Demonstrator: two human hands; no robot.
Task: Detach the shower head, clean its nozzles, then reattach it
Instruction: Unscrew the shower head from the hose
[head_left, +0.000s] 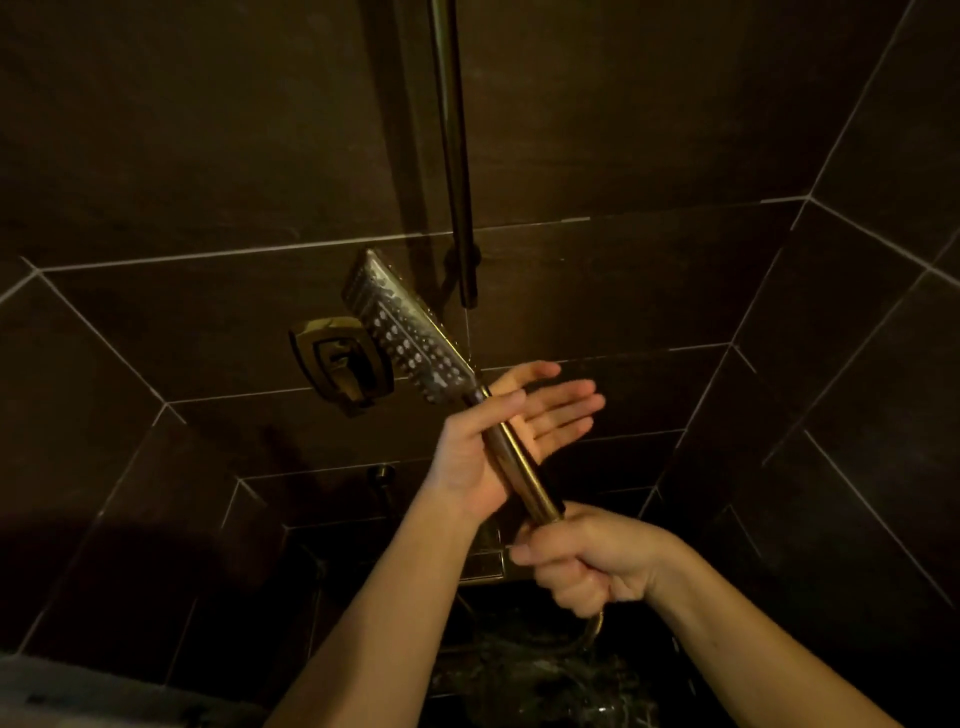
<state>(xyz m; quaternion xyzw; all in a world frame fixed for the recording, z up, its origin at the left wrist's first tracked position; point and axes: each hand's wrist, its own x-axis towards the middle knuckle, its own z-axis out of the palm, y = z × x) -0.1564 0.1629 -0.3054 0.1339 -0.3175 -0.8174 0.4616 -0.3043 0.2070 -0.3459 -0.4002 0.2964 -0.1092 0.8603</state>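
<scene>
Shower head (408, 327) sits up in mid-air at frame centre, off its mount, tilted with the nozzle face toward me and the handle (519, 467) running down to the right. I see my left hand (498, 436) lying flat along the handle, fingers straight and spread, thumb pointing up toward the neck, palm behind the metal. My right hand (587, 558) grips the base of the handle with curled fingers, where the hose (592, 631) loops away below. The head's upper edge is close to the wall valve plate (340, 364) on its left and to the lower end of the slide rail (457, 156) on its right. Dark tiled walls (857, 364) angle in on both sides; open room lies to the right of my hands.
</scene>
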